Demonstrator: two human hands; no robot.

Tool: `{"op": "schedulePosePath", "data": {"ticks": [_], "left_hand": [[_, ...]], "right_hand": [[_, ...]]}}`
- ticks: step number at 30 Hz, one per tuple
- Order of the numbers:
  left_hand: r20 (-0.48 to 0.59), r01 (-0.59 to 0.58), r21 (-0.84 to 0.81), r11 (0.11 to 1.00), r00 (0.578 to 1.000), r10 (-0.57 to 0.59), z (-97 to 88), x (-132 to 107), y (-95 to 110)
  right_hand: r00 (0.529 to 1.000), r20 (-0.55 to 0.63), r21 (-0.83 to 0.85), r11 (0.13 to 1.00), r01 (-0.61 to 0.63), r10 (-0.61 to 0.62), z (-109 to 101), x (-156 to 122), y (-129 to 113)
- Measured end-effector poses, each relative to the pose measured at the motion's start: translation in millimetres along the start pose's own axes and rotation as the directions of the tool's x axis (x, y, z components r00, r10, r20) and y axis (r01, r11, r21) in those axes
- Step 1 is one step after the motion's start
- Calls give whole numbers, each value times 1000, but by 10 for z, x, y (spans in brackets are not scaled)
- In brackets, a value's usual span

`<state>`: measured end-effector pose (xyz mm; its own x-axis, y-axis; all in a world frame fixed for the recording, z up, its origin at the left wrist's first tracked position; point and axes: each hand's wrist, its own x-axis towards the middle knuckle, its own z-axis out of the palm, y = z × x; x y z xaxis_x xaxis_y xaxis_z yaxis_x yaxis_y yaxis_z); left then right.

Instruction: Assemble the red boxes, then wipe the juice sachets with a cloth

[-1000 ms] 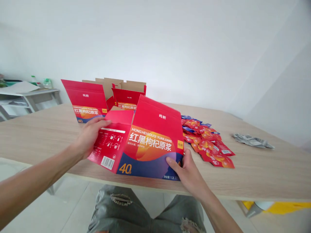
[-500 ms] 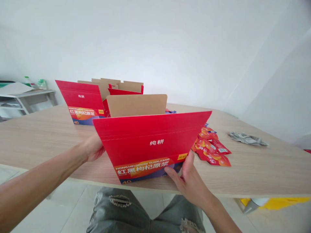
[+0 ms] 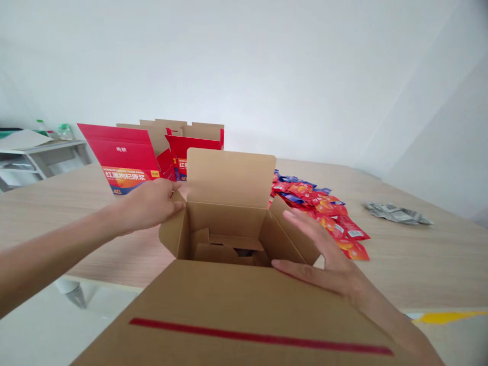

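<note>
A cardboard carton (image 3: 229, 310) stands at the table's near edge, its brown inside facing me and its top open. Its wide front flap, marked by a red strip, leans toward me, and the back flap (image 3: 231, 175) stands up. With bent fingers my left hand (image 3: 152, 204) grips the left side flap (image 3: 173, 231) at its upper edge. On the opposite side my right hand (image 3: 324, 254) is spread, thumb along the front flap's fold and fingers over the right side flap (image 3: 292, 229). Inner bottom flaps show inside, with a small dark gap between them.
Red printed cartons (image 3: 120, 157) with raised flaps stand at the back left. A pile of red and blue sachets (image 3: 324, 208) lies right of my carton. Farther right is a crumpled grey striped cloth (image 3: 398, 213). A side desk (image 3: 41, 150) stands at far left.
The carton has tipped toward me, so its inside shows instead of its red printed front. My left hand has risen to the left flap, and my right hand has moved up to the rim.
</note>
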<state>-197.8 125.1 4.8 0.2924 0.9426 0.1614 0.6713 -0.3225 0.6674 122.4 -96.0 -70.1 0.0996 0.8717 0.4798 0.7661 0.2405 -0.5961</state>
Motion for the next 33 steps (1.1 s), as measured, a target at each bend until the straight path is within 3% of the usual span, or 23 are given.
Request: {"op": "schedulePosePath", "data": {"ticks": [3, 7, 9, 13, 18, 22, 25, 30, 33], "left_hand": [[20, -110, 452, 885, 993, 113, -47, 29, 19], [67, -253, 613, 748, 961, 270, -37, 88, 81], [136, -307, 605, 734, 949, 284, -12, 121, 168], [356, -327, 603, 728, 927, 121, 75, 176, 454], [605, -481, 582, 656, 795, 45, 316, 233, 709], [743, -565, 522, 639, 669, -16, 570, 240, 691], [821, -574, 428, 698, 570, -35, 704, 229, 577], [858, -474, 258, 842, 513, 26, 833, 224, 407], [879, -508, 293, 810, 476, -19, 922, 191, 489]], "right_hand": [[986, 45, -113, 980, 166, -162, -57, -93, -1], [949, 105, -192, 930, 314, -298, -112, -148, -4], [942, 114, -201, 922, 332, -315, -112, -147, -7], [953, 90, -197, 933, 302, -289, -82, -143, 12], [934, 115, -214, 910, 356, -338, -77, -152, 71], [892, 190, -201, 873, 444, -410, -111, -161, 71], [885, 181, -185, 869, 459, -429, -67, -192, 63], [893, 59, -239, 862, 446, -446, 109, -219, 64], [881, 65, -255, 846, 468, -468, 147, -180, 38]]}}
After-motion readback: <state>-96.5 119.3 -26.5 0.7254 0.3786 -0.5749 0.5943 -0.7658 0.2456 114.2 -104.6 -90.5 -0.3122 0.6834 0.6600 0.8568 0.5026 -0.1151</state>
